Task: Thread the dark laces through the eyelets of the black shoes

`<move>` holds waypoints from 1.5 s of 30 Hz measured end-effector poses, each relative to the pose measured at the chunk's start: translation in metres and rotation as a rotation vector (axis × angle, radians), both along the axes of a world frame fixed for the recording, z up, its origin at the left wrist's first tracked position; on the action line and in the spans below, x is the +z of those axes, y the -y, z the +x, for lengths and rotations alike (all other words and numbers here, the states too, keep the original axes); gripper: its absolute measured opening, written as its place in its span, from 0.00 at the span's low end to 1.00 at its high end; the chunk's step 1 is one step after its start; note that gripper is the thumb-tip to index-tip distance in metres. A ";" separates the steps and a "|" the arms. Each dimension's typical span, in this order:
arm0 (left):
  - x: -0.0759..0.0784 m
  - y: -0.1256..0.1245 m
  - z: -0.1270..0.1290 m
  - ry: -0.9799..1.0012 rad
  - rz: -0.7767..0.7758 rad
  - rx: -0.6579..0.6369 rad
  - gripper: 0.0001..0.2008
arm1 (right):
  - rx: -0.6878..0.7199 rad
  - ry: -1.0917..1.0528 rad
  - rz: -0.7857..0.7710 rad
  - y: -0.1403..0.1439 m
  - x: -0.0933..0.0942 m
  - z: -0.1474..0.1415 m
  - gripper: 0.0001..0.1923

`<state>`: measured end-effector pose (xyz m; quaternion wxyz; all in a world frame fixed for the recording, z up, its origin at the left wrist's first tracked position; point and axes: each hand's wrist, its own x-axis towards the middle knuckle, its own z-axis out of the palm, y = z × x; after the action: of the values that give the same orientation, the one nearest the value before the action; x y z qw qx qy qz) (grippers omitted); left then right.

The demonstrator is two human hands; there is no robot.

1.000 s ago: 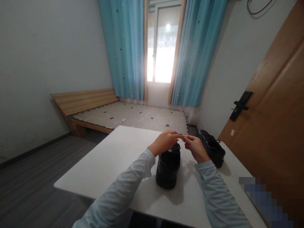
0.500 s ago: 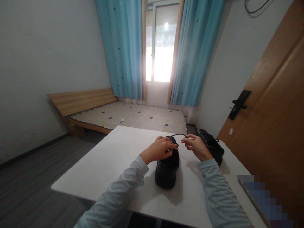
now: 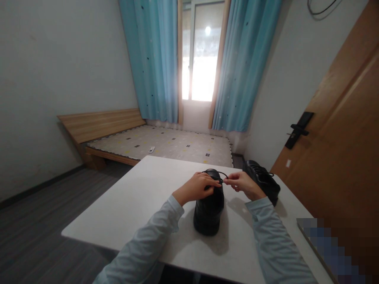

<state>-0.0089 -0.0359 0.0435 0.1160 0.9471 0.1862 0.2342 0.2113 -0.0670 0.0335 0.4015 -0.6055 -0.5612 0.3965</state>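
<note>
Blue curtains (image 3: 154, 59), bright window (image 3: 201, 55), wooden bed (image 3: 118, 134)

Both hands (image 3: 220, 184) have lowered, drawing the lace (image 3: 221, 174) down onto the shoe (image 3: 209, 209).

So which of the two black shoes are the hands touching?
The near shoe in the table's middle: the left hand rests on it and the right hand pinches its lace. The far shoe sits untouched.

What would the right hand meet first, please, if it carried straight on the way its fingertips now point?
The right hand points leftward across the near black shoe, pinching its lace. Straight on, it would probably meet the left hand first, whose fingertips lie almost against it; depth is hard to judge.
</note>
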 end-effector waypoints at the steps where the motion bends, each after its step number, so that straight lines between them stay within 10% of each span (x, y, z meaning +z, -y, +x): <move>1: -0.001 0.000 0.000 0.004 -0.001 -0.003 0.17 | 0.002 0.002 0.000 0.000 0.000 -0.001 0.15; 29: 0.002 -0.009 0.003 0.244 -0.018 0.133 0.12 | 0.215 0.316 -0.157 0.000 -0.003 -0.014 0.23; 45: 0.022 -0.022 0.026 -0.002 0.067 0.183 0.06 | 0.199 0.303 -0.213 0.001 -0.003 -0.014 0.22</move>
<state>0.0168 -0.0136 0.0659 0.0622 0.9296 0.2643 0.2491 0.1973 -0.0679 0.0307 0.2053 -0.6388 -0.6271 0.3956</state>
